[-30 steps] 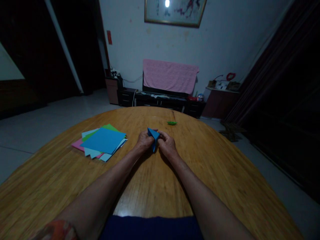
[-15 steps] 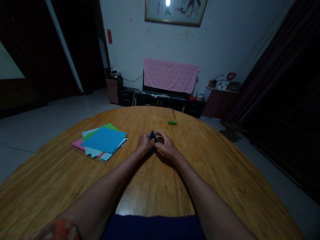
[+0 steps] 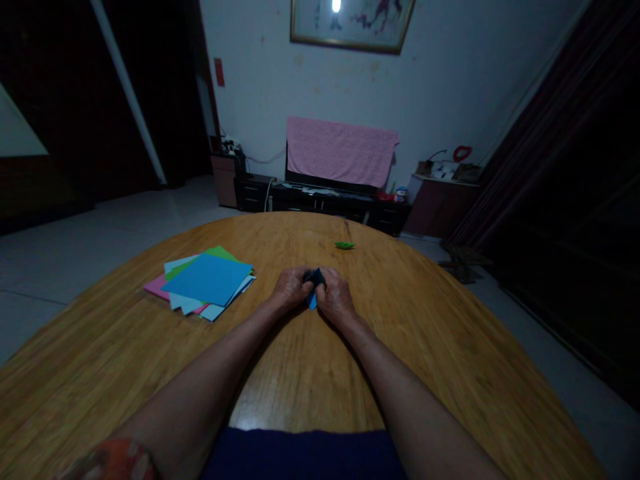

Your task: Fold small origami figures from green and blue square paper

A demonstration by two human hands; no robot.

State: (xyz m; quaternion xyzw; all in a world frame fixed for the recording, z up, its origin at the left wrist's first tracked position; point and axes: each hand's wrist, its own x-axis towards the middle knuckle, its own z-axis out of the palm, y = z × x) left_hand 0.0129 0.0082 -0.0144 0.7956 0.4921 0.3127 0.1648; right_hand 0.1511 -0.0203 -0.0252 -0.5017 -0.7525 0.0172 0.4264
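Observation:
A small piece of folded blue paper (image 3: 313,298) is held between my two hands over the middle of the wooden table (image 3: 310,373). My left hand (image 3: 291,288) grips its left side, thumb pressed on the near face. On the opposite side my right hand (image 3: 336,293) pinches it with fingers curled behind. Its upper part looks dark and spread between the thumbs, and a brighter blue point hangs below them. My fingers cover much of the paper, so its full shape is hidden.
To the left lies a fanned stack of coloured paper sheets (image 3: 207,280), a blue one on top. A small green folded paper piece (image 3: 345,245) sits beyond my right hand. Past the table's far edge stands a low black cabinet (image 3: 255,195) below a pink cloth (image 3: 340,152).
My right hand has closed in on the paper's right side. The paper's upright tip has gone lower and turned, and its lower blue point now shows between the hands.

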